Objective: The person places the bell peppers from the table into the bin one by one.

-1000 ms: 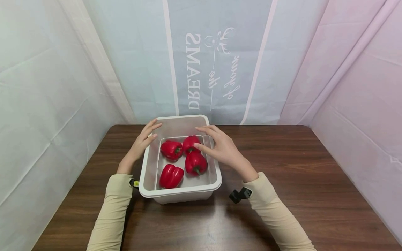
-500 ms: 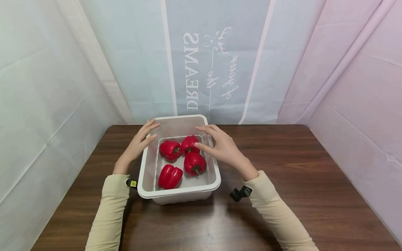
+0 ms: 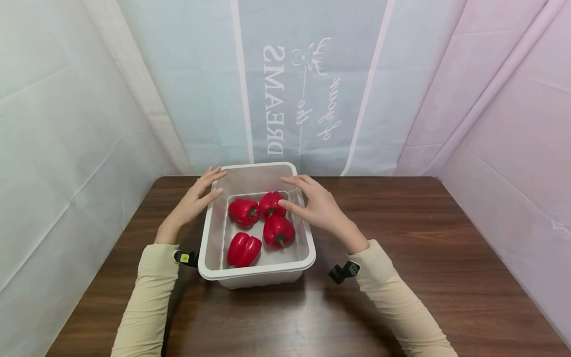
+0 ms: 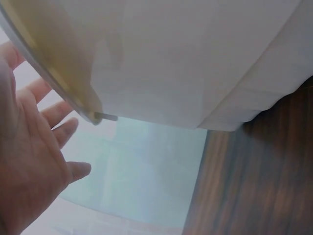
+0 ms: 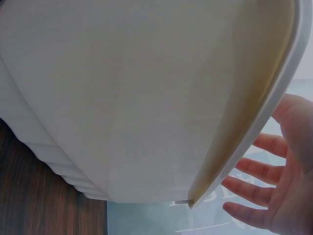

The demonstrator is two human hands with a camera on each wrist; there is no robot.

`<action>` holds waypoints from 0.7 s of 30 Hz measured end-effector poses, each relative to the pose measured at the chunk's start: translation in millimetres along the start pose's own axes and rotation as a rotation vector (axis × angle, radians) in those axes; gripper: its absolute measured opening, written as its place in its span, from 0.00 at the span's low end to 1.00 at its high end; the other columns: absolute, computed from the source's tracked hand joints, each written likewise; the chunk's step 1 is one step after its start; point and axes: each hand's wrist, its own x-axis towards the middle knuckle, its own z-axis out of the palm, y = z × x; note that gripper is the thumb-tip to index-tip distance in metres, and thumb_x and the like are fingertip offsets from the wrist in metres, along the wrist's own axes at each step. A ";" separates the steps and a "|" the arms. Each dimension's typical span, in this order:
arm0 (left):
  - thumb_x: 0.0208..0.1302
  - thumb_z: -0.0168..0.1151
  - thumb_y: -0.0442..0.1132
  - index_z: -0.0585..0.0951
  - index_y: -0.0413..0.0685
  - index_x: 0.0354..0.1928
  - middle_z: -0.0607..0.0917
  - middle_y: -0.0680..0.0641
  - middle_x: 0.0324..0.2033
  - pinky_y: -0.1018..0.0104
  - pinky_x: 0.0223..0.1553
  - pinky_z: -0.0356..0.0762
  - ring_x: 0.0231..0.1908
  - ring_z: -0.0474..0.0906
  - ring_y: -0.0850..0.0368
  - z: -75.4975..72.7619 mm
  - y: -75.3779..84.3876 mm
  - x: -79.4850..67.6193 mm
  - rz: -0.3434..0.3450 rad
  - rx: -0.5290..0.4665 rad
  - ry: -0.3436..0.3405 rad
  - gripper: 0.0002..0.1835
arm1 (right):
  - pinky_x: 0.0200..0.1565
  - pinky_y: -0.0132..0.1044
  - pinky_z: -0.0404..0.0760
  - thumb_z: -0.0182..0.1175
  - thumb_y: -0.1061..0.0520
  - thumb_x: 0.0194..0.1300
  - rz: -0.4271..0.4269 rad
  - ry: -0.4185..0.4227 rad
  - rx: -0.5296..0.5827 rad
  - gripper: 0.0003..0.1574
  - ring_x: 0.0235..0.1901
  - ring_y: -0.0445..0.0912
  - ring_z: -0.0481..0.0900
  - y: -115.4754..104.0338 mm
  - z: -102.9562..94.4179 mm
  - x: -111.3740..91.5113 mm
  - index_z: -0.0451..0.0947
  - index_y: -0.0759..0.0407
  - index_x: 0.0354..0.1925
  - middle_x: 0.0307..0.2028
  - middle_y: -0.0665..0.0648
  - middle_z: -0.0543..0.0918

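A white plastic tub (image 3: 263, 273) stands on the table with several red bell peppers inside. One bell pepper (image 3: 243, 250) lies near the front left of the tub; another bell pepper (image 3: 279, 231) is at the right. Farther back are a bell pepper (image 3: 243, 213) and a bell pepper (image 3: 270, 200) partly behind my right thumb. My left hand (image 3: 191, 202) is at the tub's left rim, fingers spread. Across from it, my right hand (image 3: 320, 207) reaches over the right rim with fingers extended. Neither hand grips anything; whether they touch the rim I cannot tell.
Under the tub is a dark wooden table (image 3: 401, 248) with rounded back corners. A pale blue cloth (image 3: 357, 59) with mirrored lettering hangs behind it, and white cloth walls (image 3: 58, 173) close both sides. Small black cameras (image 3: 343, 272) sit at both wrists.
My left wrist and forearm have shifted slightly to the left, away from the tub. The right hand, the tub and the bell peppers look nearly the same.
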 end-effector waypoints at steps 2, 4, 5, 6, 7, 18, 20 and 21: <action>0.65 0.52 0.33 0.63 0.39 0.66 0.54 0.37 0.69 0.34 0.64 0.36 0.71 0.37 0.43 -0.5 3.2 0.8 0.002 0.016 -0.013 0.27 | 0.48 0.44 0.77 0.60 0.36 0.57 -0.004 0.005 -0.007 0.36 0.51 0.43 0.73 1.0 -0.5 0.3 0.69 0.42 0.62 0.54 0.47 0.74; 0.65 0.52 0.33 0.63 0.39 0.67 0.54 0.36 0.69 0.35 0.65 0.34 0.71 0.38 0.43 -0.7 6.3 1.6 0.005 0.038 -0.024 0.27 | 0.48 0.44 0.77 0.60 0.35 0.57 -0.005 0.005 -0.012 0.36 0.52 0.43 0.73 2.1 -1.1 0.4 0.69 0.42 0.62 0.54 0.48 0.74; 0.65 0.53 0.33 0.63 0.39 0.67 0.55 0.37 0.69 0.35 0.65 0.34 0.71 0.38 0.42 -0.7 8.0 1.8 0.004 0.045 -0.027 0.28 | 0.48 0.44 0.77 0.60 0.35 0.57 -0.004 0.004 -0.014 0.36 0.52 0.43 0.73 2.5 -1.5 0.4 0.69 0.42 0.61 0.54 0.48 0.74; 0.65 0.53 0.34 0.62 0.40 0.67 0.54 0.37 0.69 0.35 0.65 0.33 0.71 0.38 0.42 -0.8 9.4 2.2 0.003 0.051 -0.029 0.28 | 0.48 0.44 0.77 0.60 0.36 0.57 -0.004 0.005 -0.015 0.36 0.52 0.43 0.73 3.0 -1.9 0.5 0.69 0.42 0.62 0.54 0.48 0.74; 0.65 0.53 0.34 0.62 0.40 0.67 0.54 0.37 0.70 0.35 0.65 0.33 0.71 0.39 0.42 -0.7 10.8 2.7 0.001 0.055 -0.032 0.28 | 0.48 0.44 0.76 0.60 0.36 0.57 -0.003 0.006 -0.017 0.35 0.52 0.43 0.73 3.5 -2.3 0.7 0.69 0.43 0.61 0.54 0.48 0.74; 0.66 0.53 0.40 0.60 0.49 0.69 0.54 0.42 0.70 0.40 0.67 0.27 0.71 0.40 0.46 4.0 1.8 12.3 0.040 0.107 -0.043 0.30 | 0.51 0.47 0.75 0.61 0.37 0.57 -0.009 0.037 -0.031 0.36 0.55 0.45 0.71 11.2 -6.0 2.3 0.69 0.45 0.61 0.55 0.50 0.73; 0.66 0.53 0.44 0.59 0.54 0.70 0.54 0.45 0.71 0.41 0.67 0.27 0.72 0.40 0.47 5.6 -9.1 16.4 0.055 0.124 -0.045 0.30 | 0.51 0.47 0.75 0.61 0.37 0.57 -0.010 0.043 -0.032 0.36 0.55 0.45 0.71 12.5 -6.7 2.4 0.69 0.45 0.61 0.55 0.50 0.74; 0.66 0.53 0.46 0.59 0.57 0.70 0.54 0.46 0.71 0.41 0.67 0.27 0.72 0.40 0.48 6.4 -15.0 18.5 0.063 0.130 -0.048 0.31 | 0.51 0.47 0.75 0.61 0.37 0.57 -0.013 0.046 -0.031 0.36 0.55 0.45 0.71 12.8 -7.2 2.6 0.70 0.46 0.61 0.55 0.50 0.74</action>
